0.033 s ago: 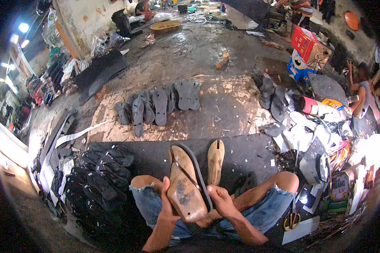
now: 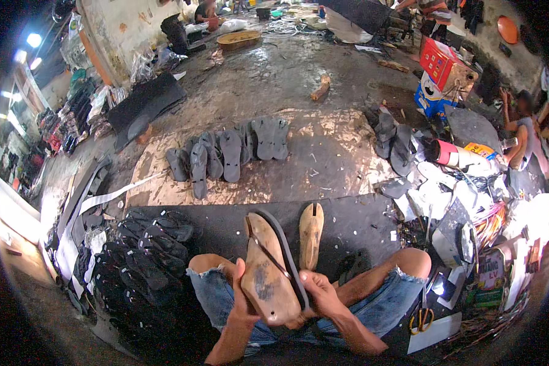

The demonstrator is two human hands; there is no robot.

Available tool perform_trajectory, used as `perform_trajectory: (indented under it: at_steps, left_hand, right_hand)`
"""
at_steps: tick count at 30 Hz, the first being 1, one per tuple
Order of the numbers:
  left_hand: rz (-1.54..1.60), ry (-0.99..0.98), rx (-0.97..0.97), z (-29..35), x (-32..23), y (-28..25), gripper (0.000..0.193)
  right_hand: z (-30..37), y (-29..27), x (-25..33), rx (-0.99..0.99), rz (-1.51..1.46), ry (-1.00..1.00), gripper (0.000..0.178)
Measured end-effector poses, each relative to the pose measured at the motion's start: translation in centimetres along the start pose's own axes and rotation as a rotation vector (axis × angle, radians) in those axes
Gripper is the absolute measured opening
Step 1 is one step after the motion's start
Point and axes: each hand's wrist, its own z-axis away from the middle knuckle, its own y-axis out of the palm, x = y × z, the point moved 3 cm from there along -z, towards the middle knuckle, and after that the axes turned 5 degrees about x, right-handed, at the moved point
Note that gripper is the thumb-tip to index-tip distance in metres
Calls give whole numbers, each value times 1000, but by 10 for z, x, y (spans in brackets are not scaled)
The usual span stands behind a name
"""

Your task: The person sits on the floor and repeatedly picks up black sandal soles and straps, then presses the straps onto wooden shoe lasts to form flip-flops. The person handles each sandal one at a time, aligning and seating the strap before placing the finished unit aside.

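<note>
Between my knees I hold a foot-shaped wooden last (image 2: 267,288) with a dark sandal (image 2: 282,238) fitted along its right side. The sandal's thin strap crosses the last's upper face. My left hand (image 2: 242,302) is closed around the last's left side near the heel end, thumb up. On the other side, my right hand (image 2: 323,297) grips the lower part of the sandal's sole, with its thumb on the edge. Some of its fingers are hidden underneath. A second wooden last (image 2: 311,238), slotted at the tip, lies on the black mat (image 2: 363,229) just beyond.
A heap of black sandals (image 2: 143,262) lies at my left. Grey soles (image 2: 230,155) are grouped ahead. To my right are scissors (image 2: 421,320), scraps and a white sheet (image 2: 434,333). Stacked boxes (image 2: 442,70) stand farther right, near a seated person (image 2: 521,131).
The wooden last and sandal have shifted very slightly in my hands, the heel end a little lower. The grip of both hands stays the same.
</note>
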Motion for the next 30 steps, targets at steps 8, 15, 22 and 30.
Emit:
perform_trajectory:
  at_steps: [8,15,22,30]
  left_hand:
    - [-404,-10,352,29,-6,34,90]
    - [-618,200,-130,-1,5,40,73]
    - [-1060,93,-34,-3,-20,44,45]
    - [-1076,191,297,-1,10,12,53]
  right_hand:
    - [36,-9,-56,160,-427,305,45]
    - [16,1,-21,-266,-190,-140,86]
    - [25,23,79,-21,157,-300,134]
    - [51,48,112,115,-93,-150,116]
